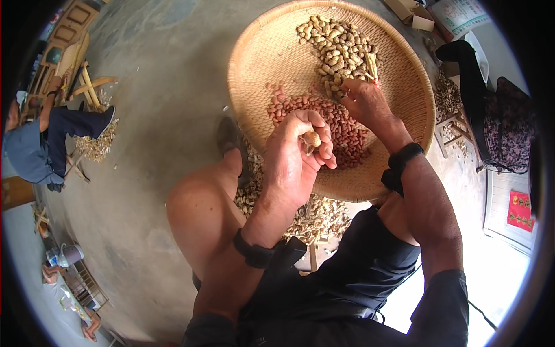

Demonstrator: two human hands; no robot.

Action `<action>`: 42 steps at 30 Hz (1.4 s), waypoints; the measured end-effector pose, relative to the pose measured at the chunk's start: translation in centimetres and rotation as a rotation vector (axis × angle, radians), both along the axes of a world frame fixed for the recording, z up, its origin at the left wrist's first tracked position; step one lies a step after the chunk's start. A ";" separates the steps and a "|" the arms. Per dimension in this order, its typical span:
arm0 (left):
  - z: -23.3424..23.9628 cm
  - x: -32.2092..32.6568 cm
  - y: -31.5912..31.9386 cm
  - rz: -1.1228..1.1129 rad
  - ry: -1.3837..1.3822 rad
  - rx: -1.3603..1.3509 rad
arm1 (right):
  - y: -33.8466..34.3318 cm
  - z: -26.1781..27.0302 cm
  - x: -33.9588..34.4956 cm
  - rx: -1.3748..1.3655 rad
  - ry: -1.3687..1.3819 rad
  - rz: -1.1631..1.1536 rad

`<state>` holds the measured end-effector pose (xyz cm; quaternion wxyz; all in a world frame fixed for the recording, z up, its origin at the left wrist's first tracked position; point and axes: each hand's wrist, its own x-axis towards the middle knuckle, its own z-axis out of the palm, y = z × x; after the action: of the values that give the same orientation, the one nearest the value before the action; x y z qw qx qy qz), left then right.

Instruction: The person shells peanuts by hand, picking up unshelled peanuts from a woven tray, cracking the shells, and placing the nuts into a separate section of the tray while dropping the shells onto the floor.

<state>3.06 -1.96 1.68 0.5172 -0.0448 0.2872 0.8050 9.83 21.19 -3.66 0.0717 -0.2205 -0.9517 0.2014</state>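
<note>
A round woven basket [256,47] tilts in front of me, its near rim by my knees. Unshelled peanuts [342,50] lie heaped on its far side, and reddish shelled peanut kernels [347,134] are spread nearer to me. Above the kernels, my left hand [295,152] is turned palm up, its curled fingers around unshelled peanuts [311,139]. My right hand [366,102] is closed at the edge of the unshelled heap. From its fist sticks a light split wooden tool [371,66] with red binding; its lower part is hidden by the hand.
Empty peanut shells [318,217] cover the floor below the basket. A person in dark trousers [80,123] sits at the left near a wooden stool [89,84]. Another person in patterned clothing [507,126] sits at the right. A cardboard box [412,15] stands at the upper right.
</note>
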 end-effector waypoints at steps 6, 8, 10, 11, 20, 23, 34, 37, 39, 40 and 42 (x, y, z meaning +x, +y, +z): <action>-0.1 0.4 0.2 0.000 0.030 -0.040 | 0.3 -1.5 -0.1 0.060 0.029 -0.013; -0.4 0.3 0.2 -0.005 0.024 -0.033 | 0.3 -1.5 -0.3 0.067 0.043 -0.015; -0.4 0.4 0.1 -0.011 0.018 -0.024 | 0.0 -1.0 -0.4 0.102 0.027 -0.045; -0.2 0.5 0.2 0.004 0.040 -0.038 | 0.0 -0.7 -0.4 0.103 0.030 -0.047; 0.7 -1.1 1.4 0.036 0.260 -0.161 | -4.6 8.5 -0.7 -1.048 0.143 0.017; 1.3 -1.8 1.9 0.015 0.316 -0.149 | -4.9 8.7 -0.2 -1.200 0.237 0.010; 3.3 -4.1 3.3 -0.144 0.435 -0.258 | -5.2 10.1 0.5 -1.278 0.317 -0.023; 3.6 -4.6 4.0 -0.198 0.459 -0.267 | -5.1 10.2 0.4 -1.276 0.356 -0.060; 3.3 -4.9 4.2 -0.224 0.452 -0.268 | -5.3 10.4 0.3 -1.194 0.370 -0.091; 3.1 -5.0 4.1 -0.227 0.456 -0.268 | -5.3 10.6 0.1 -1.192 0.364 -0.094; 2.9 -5.2 4.0 -0.225 0.453 -0.268 | -5.5 10.9 -0.3 -1.160 0.359 -0.042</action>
<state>-2.14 2.08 4.60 0.5151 0.1005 0.5025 0.6870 9.57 15.68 7.20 0.1033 -0.2051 -0.6553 0.7196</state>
